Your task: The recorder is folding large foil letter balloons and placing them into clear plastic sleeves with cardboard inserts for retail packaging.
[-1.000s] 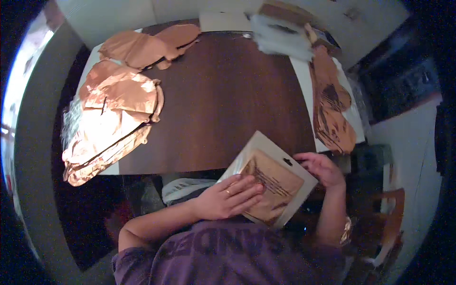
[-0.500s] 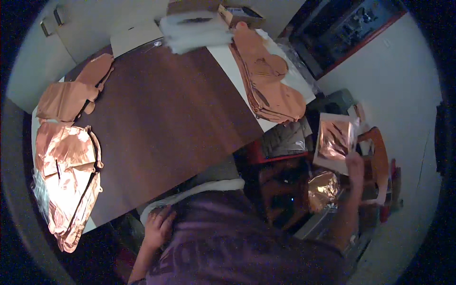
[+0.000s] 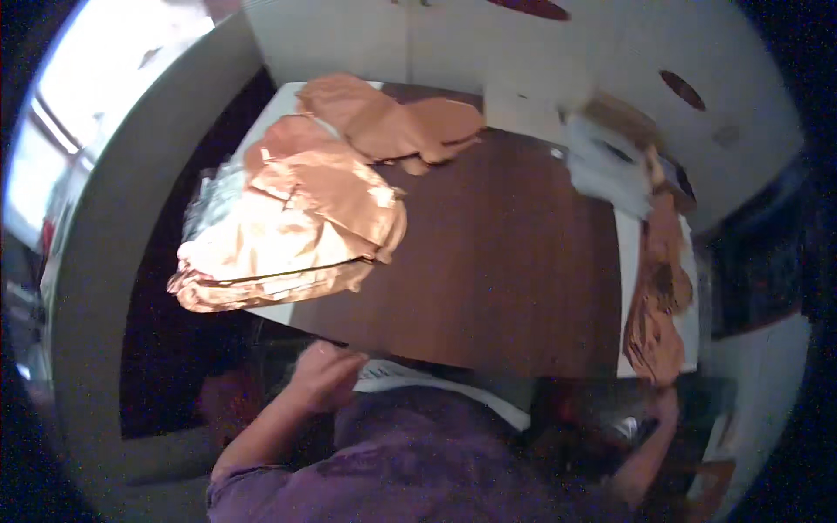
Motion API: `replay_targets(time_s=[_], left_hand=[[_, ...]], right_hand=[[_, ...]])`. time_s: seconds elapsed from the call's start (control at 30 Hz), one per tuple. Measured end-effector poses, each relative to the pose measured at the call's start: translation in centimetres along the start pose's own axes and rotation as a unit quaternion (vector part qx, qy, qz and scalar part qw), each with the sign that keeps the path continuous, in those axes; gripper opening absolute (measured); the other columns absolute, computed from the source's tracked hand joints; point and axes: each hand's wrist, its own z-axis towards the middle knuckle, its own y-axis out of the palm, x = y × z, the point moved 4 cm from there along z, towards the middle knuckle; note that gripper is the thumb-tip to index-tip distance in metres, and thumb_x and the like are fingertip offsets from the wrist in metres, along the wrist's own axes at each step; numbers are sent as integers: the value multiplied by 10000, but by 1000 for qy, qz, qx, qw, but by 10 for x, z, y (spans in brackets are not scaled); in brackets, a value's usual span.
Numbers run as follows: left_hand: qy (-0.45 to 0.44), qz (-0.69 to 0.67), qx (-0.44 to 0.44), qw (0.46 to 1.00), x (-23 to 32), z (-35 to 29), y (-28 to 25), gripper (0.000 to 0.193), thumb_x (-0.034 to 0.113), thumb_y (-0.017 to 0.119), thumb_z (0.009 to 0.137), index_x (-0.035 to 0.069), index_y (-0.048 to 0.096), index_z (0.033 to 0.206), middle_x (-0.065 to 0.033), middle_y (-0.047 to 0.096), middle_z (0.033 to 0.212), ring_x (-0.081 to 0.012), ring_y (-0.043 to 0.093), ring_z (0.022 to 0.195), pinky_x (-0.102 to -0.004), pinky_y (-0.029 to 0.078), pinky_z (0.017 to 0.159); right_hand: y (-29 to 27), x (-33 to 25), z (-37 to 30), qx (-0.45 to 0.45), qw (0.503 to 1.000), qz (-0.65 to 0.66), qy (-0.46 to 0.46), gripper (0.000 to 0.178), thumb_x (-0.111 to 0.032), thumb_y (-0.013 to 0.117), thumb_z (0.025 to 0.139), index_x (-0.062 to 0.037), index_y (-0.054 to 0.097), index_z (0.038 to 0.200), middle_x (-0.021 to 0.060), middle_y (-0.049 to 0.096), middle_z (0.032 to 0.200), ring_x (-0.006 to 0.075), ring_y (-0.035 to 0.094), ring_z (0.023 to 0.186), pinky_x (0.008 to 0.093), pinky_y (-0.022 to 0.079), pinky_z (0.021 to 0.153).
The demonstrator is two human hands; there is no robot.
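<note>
The person is sitting at the near edge of a dark brown wooden worktop, between pieces of work. The left hand is resting at that edge with loosely curled fingers, clamped on nothing, just beside a white sheet. The right hand is reaching low at the right, blurred; whether its grip is closed cannot be told. A crinkled, shiny copper foil heap is lying on the left, matte copper-coloured cut pieces behind it, a hanging stack on the right. A next pick would probably need a light pinch on flimsy foil.
</note>
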Motion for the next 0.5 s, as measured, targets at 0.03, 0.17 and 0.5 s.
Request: replay_targets(time_s=[0.03,0.17,0.5], left_hand=[[-12,58,62,996,-16,4,-11,374,27,712,624,88,672,991,-76,644,813,-255,586,655,-353,447,545],[-130,183,44,973,-34,78,-62,276,106,748,731,65,661,990,-124,628,1033,-306,597,968,-399,502,781],[-212,105,-51,970,-147,121,-72,168,166,713,806,5,667,810,-154,625,870,-314,606,823,-391,490,726]], right_hand=[[-22,3,15,2,999,-28,16,162,-105,561,842,15,601,943,138,620,740,251,607,670,449,478,597],[-16,-234,47,-84,986,125,71,168,-128,594,823,38,601,843,133,609,678,220,630,646,447,480,572],[-332,-690,105,-64,840,364,-398,159,-161,628,844,-4,654,835,158,652,833,320,637,767,380,504,705]])
